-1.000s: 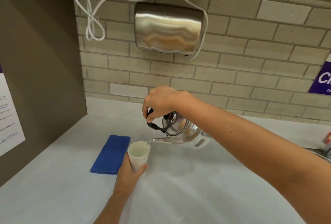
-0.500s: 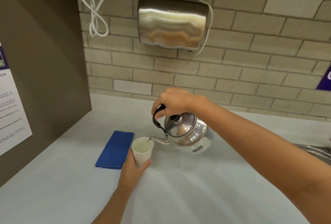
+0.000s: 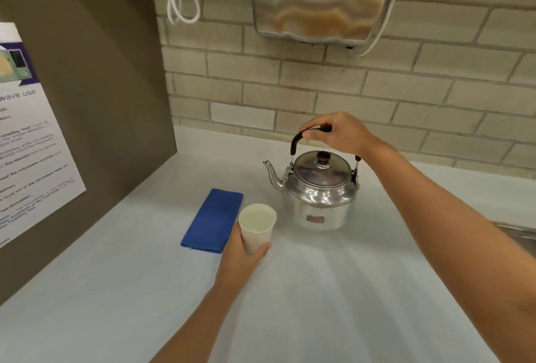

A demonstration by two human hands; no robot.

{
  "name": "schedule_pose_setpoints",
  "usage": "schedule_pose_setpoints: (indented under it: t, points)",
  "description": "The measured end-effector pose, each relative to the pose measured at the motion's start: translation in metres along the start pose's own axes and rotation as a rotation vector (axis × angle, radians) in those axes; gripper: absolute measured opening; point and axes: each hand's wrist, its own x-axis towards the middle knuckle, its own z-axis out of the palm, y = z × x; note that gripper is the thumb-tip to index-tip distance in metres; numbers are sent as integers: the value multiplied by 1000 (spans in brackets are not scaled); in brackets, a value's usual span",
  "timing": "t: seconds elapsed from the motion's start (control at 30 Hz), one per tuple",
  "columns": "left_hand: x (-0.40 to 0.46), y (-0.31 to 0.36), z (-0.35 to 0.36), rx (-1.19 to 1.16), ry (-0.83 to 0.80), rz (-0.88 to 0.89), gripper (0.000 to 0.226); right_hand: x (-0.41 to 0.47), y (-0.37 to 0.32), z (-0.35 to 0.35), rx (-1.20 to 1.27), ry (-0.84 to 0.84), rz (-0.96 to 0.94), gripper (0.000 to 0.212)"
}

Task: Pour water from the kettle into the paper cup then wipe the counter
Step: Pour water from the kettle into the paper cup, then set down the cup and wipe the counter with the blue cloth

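Note:
A shiny metal kettle [image 3: 317, 197] stands upright on the pale counter [image 3: 333, 290], spout pointing left. My right hand [image 3: 340, 133] grips its black arched handle from above. A white paper cup [image 3: 257, 227] with water in it sits just left of and in front of the kettle, its base on or just above the counter. My left hand [image 3: 242, 261] wraps around the cup's lower part from the near side. A folded blue cloth [image 3: 213, 220] lies flat on the counter immediately left of the cup.
A steel hand dryer [image 3: 320, 0] hangs on the brick wall above the kettle, with a white cord [image 3: 181, 0] looped to its left. A brown side panel with a printed notice [image 3: 26, 130] closes off the left. A sink edge [image 3: 519, 232] shows at the right.
The kettle went from tilted, spout over the cup, to upright and apart from the cup, resting to its right. The cup stays in my left hand. The view shifted down and left.

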Motion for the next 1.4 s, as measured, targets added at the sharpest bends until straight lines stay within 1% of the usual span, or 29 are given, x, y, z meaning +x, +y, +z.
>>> schedule_pose_setpoints:
  t: [0.07, 0.2, 0.4, 0.6, 0.87, 0.93, 1.03, 1.07, 1.13, 1.2, 1.3, 1.37, 1.4]
  points:
    - [1, -4, 0, 5, 0, -6, 70, 7, 7, 17, 58, 46, 26, 14]
    - [3, -7, 0, 2, -11, -6, 70, 24, 15, 52, 32, 119, 64, 18]
    - [3, -8, 0, -3, -7, -15, 69, 39, 23, 90, 23, 118, 103, 16]
    - [3, -8, -2, -9, -7, -13, 62, 51, 28, 104, 34, 87, 121, 16]
    - [2, -6, -4, -15, -13, 4, 62, 54, 31, 102, 22, 30, 135, 17]
    - [2, -4, -4, -14, -12, 5, 62, 53, 30, 99, 14, -1, 127, 20]
    - [3, -1, -5, -15, -27, 8, 64, 47, 27, 93, -38, -65, 115, 33]
    - [2, 0, -6, -20, -41, 8, 66, 41, 24, 92, -80, -55, 117, 37]
    - [1, 2, -12, -11, -83, 3, 71, 26, 17, 90, -143, 39, 145, 41]
    - [-4, 2, -21, 45, -132, 10, 77, 1, 7, 93, -128, 165, 191, 42]
    - [-11, 2, -43, 162, -208, 100, 75, -50, -6, 110, -97, 316, 292, 40]
    - [-11, 1, -59, 233, -271, 130, 75, -87, -14, 127, -119, 347, 370, 39]
    - [-8, 2, -65, 257, -280, 132, 73, -102, -15, 136, -127, 323, 397, 39]
